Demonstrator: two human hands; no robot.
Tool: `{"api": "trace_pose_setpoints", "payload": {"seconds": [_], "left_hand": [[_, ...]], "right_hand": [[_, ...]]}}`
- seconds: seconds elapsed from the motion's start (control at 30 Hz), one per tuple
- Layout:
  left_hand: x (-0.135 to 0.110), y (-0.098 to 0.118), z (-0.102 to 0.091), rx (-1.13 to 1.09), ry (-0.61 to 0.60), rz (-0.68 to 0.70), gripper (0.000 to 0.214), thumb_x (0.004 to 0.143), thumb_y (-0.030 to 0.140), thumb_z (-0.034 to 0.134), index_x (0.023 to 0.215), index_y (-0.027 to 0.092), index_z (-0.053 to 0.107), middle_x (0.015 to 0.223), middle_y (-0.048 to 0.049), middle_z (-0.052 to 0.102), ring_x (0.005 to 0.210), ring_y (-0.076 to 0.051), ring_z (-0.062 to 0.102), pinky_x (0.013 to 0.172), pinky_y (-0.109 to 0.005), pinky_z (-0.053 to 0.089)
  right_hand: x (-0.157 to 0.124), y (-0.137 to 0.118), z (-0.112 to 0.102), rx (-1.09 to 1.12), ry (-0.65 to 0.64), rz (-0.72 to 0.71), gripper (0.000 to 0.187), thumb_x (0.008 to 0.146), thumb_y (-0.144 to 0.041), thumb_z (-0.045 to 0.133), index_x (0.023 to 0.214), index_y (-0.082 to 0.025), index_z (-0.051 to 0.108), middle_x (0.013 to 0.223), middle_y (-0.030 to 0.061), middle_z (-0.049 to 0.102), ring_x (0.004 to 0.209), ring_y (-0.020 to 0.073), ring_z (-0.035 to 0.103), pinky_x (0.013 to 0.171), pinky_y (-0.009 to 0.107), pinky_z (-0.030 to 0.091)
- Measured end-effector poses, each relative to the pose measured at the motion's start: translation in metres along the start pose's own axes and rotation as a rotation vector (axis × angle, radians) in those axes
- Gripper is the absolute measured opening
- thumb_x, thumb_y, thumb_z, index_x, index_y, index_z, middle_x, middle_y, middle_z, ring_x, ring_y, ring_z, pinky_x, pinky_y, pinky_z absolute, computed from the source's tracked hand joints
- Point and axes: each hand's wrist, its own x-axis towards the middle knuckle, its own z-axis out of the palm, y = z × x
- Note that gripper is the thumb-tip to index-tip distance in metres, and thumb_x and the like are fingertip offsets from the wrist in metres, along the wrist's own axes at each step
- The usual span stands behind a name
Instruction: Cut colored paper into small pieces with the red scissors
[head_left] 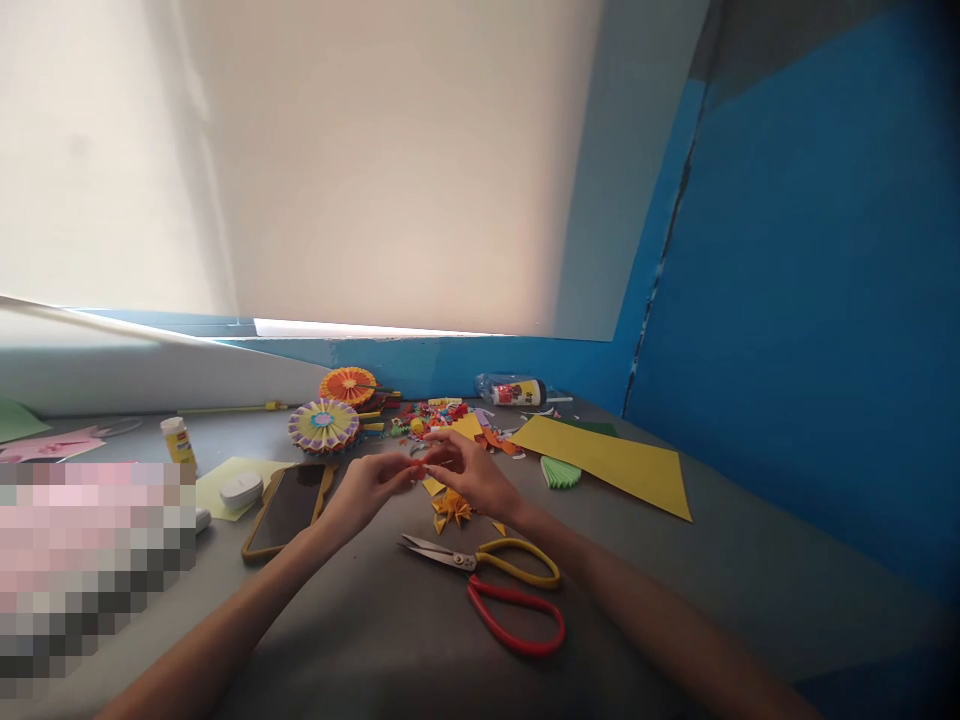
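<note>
1. Closest to my camera, the left forearm (251, 615) and right forearm (645, 600) reach in from the bottom corners of my view.
2. Across the top I see a large pale blind (390, 170), with a blue wall (810, 330) to the right.
3. Below spreads the grey worktop (345, 640), carrying everything loose.
4. A yellow sheet (615, 465) lies to the right, beyond the right forearm.
5. Scissors (459, 560) with one yellow and one red handle lie between the forearms, blades pointing left and slightly parted.
6. A phone (292, 510) in a yellowish case lies just left of my left hand (375, 480). That hand's thumb and fingertips pinch a small red piece; the right hand (476, 475) meets it there, its fingertips pinching the same piece.
7. Two paper rosettes (323, 427) sit behind the left hand, near a heap of colourful scraps (442, 412).
8. A labelled bottle (517, 392) lies on its side at the back; a glue stick (176, 440) stands at left.
9. An orange folded shape (453, 508) rests between the scissors and the right hand.
10. Smallest, the small red piece (418, 468) is held above the worktop, where the fingertips meet.
</note>
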Motion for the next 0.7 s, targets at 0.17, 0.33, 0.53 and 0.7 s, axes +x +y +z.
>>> {"api": "trace_pose_setpoints", "payload": {"seconds": [0.17, 0.33, 0.53, 0.7], "left_hand": [[0.002, -0.006, -0.002, 0.164, 0.054, 0.019, 0.038, 0.085, 0.05, 0.046, 0.095, 0.019, 0.065, 0.083, -0.0051, 0.071, 0.072, -0.02, 0.065, 0.064, -0.025, 0.049], [0.003, -0.009, -0.003, 0.216, 0.041, 0.038, 0.039, 0.088, 0.049, 0.04, 0.093, 0.019, 0.064, 0.085, -0.0053, 0.07, 0.07, -0.019, 0.065, 0.063, -0.025, 0.048], [0.004, -0.011, -0.001, 0.211, 0.009, 0.045, 0.037, 0.088, 0.047, 0.04, 0.091, 0.018, 0.064, 0.084, -0.0064, 0.07, 0.071, -0.02, 0.065, 0.064, -0.025, 0.048], [0.003, -0.011, 0.001, 0.237, -0.019, 0.047, 0.039, 0.09, 0.046, 0.037, 0.089, 0.019, 0.064, 0.082, -0.0057, 0.068, 0.07, -0.019, 0.063, 0.063, -0.024, 0.046]], "right_hand": [[0.018, 0.024, -0.039, -0.407, 0.111, -0.047, 0.034, 0.082, -0.02, 0.06, 0.116, -0.02, 0.057, 0.096, 0.0075, 0.068, 0.089, 0.0207, 0.066, 0.072, 0.03, 0.053], [0.028, 0.042, -0.096, -0.809, 0.236, 0.199, 0.044, 0.082, -0.009, 0.05, 0.126, -0.013, 0.049, 0.099, 0.0127, 0.068, 0.085, 0.0215, 0.065, 0.061, 0.023, 0.046], [0.028, 0.058, -0.105, -0.912, 0.186, 0.219, 0.05, 0.08, -0.022, 0.058, 0.129, -0.017, 0.046, 0.11, 0.0135, 0.064, 0.089, 0.0234, 0.063, 0.06, 0.022, 0.041], [0.03, 0.079, -0.097, -0.968, 0.156, 0.257, 0.053, 0.072, -0.013, 0.064, 0.124, -0.014, 0.052, 0.085, 0.0127, 0.069, 0.079, 0.0272, 0.065, 0.057, 0.024, 0.038]]}}
